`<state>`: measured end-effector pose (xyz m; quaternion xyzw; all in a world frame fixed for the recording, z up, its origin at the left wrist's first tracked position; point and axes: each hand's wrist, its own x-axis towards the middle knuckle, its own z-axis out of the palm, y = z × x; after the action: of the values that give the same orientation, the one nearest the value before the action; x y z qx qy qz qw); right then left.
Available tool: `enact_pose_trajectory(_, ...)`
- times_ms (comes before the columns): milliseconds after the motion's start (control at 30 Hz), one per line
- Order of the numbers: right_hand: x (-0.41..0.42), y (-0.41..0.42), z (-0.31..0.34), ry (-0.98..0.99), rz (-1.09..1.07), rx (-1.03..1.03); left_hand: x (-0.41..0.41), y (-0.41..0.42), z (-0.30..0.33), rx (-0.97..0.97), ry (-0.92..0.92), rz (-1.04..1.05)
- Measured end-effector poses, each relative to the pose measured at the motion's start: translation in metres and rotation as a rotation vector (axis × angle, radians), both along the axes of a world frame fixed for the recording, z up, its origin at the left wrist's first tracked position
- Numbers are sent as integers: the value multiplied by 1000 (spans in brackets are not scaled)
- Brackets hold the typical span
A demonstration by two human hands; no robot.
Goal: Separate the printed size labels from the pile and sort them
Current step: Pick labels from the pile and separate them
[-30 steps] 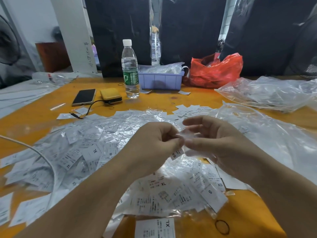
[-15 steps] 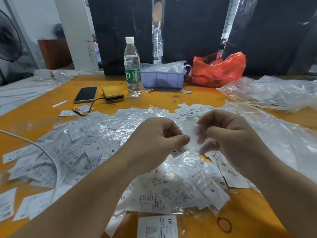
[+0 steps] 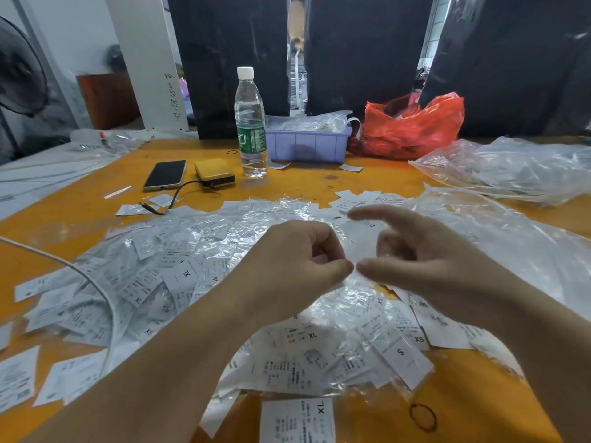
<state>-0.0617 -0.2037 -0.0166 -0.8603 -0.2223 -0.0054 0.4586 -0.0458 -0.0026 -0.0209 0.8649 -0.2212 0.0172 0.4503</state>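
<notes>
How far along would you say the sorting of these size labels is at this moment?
Early. Done: a few loose labels lie apart at the far edge. In hand: the left hand pinches a small white piece, the right hand beside it. Left: the big pile of labels mixes XL, S, XS and M.

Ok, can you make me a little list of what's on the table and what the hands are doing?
table: orange top
pile: white size labels mixed with clear plastic, spread across the middle
left hand: fingers curled, thumb and fingertips pinched together over the pile; what they pinch is too blurred to tell
right hand: beside the left, index finger out, thumb forward
readable sizes: XL, XS, S, M
far side: water bottle, phone, yellow case, purple bin, red bag
near edge: rubber band
</notes>
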Motion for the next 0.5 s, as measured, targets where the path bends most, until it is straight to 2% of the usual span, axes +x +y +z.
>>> enact_pose_trajectory(100,1,3,-4,-73,19,-128,-2,0,1,31,-53,-39)
enact_pose_trajectory(267,5,1,-1,-122,-139,-70,0,3,0,-28,-40,-18)
enact_pose_trajectory(400,6,-3,0,-31,-218,108,1,4,1,-26,-36,4)
enact_pose_trajectory(500,10,-8,0,20,-259,154,2,4,1,-37,-34,21)
